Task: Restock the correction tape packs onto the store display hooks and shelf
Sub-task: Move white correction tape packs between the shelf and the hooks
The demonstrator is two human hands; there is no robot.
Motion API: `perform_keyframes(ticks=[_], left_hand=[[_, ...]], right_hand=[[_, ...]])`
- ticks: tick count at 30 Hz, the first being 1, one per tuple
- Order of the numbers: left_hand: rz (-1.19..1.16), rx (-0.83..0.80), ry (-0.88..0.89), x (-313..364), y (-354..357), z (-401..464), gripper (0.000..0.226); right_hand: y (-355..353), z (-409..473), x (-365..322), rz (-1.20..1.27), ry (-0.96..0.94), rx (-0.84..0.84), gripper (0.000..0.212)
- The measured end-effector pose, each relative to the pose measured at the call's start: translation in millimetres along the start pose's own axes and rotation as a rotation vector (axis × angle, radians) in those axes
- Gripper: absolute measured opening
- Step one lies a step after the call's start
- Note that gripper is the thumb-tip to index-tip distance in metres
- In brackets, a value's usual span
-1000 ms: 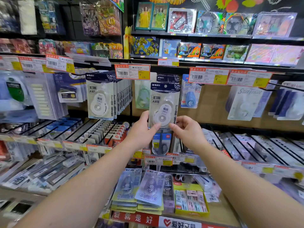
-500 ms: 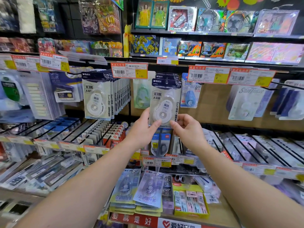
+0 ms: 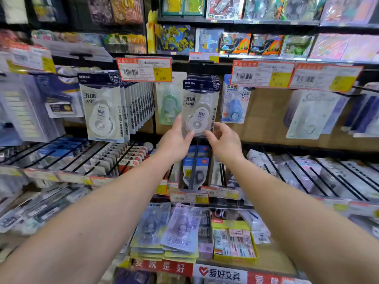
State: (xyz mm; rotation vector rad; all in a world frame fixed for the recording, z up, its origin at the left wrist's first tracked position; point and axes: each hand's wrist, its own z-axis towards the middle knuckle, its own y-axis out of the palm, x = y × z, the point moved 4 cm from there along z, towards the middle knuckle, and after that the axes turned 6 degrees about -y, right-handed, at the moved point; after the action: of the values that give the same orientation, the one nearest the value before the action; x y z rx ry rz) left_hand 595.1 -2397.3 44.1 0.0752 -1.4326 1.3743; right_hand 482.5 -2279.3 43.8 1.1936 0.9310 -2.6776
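Observation:
A small stack of white correction tape packs (image 3: pixel 200 99) with dark blue headers is held up in front of the upper hook row. My left hand (image 3: pixel 176 140) grips its lower left edge, thumb up along the side. My right hand (image 3: pixel 222 141) pinches its lower right corner with curled fingers. A full hook of the same packs (image 3: pixel 104 107) hangs to the left. Whether the held packs sit on a hook I cannot tell.
A green pack (image 3: pixel 169 103) and a blue pack (image 3: pixel 234 103) hang either side of the held stack. Orange price tags (image 3: pixel 144 69) jut out above. Black hooks (image 3: pixel 307 171) with packs fill the lower row. Purple packs (image 3: pixel 180 230) and a yellow box (image 3: pixel 234 240) lie on the bottom shelf.
Both hands have carried the held packs a little up and farther in toward the hook row. My view has shifted slightly right and blurred.

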Motion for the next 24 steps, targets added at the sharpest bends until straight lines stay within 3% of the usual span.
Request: perform_keyframes(ticks=[7, 14, 24], left_hand=[[-0.022, 0.084, -0.115, 2, 15, 31, 0.046], [-0.027, 0.091, -0.092, 0, 29, 48, 0.039], [0.064, 0.085, -0.078, 3, 28, 50, 0.04]], right_hand=[[14, 30, 15, -0.086, 0.001, 0.034, 0.049], [24, 46, 27, -0.089, -0.01, 0.084, 0.046], [22, 49, 24, -0.115, 0.034, 0.03, 0.049]])
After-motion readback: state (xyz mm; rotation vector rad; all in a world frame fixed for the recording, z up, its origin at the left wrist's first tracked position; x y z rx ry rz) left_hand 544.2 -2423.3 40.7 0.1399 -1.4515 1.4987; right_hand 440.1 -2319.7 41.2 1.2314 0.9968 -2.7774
